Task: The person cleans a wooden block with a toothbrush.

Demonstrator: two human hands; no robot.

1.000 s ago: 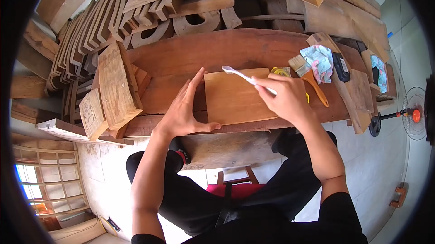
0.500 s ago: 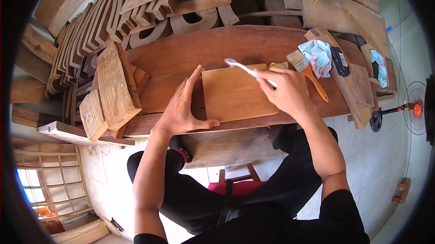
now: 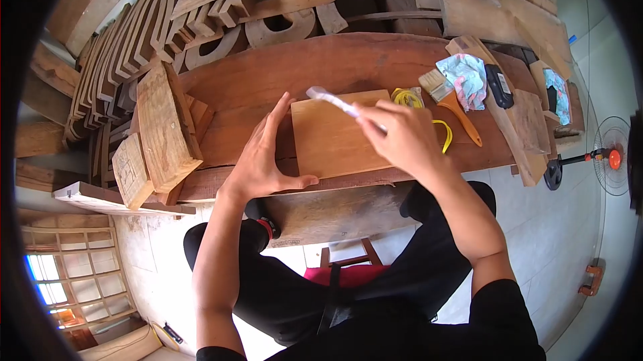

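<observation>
A flat rectangular wooden board (image 3: 335, 134) lies on the reddish-brown plank bench in front of me. My left hand (image 3: 261, 153) is open along its left side, fingers spread and the thumb near the front left corner. My right hand (image 3: 402, 136) is closed on the handle of a slim white toothbrush (image 3: 341, 104). The brush's head, blurred, is over the board's far left corner. Behind my right hand lies a coiled yellow cord (image 3: 407, 97), part of it in clear wrapping. A paintbrush with an orange handle (image 3: 462, 120) rests to the right.
A crumpled blue patterned cloth (image 3: 463, 80) and a black device (image 3: 499, 86) lie at the right. Stacked wood blocks (image 3: 167, 126) stand at the left. Curved wooden parts (image 3: 281, 29) fill the back. A fan (image 3: 613, 158) is at the far right.
My right hand and the toothbrush have moved left across the board, uncovering more of the yellow cord. My left hand keeps its spread pose by the board. The view has shifted slightly.
</observation>
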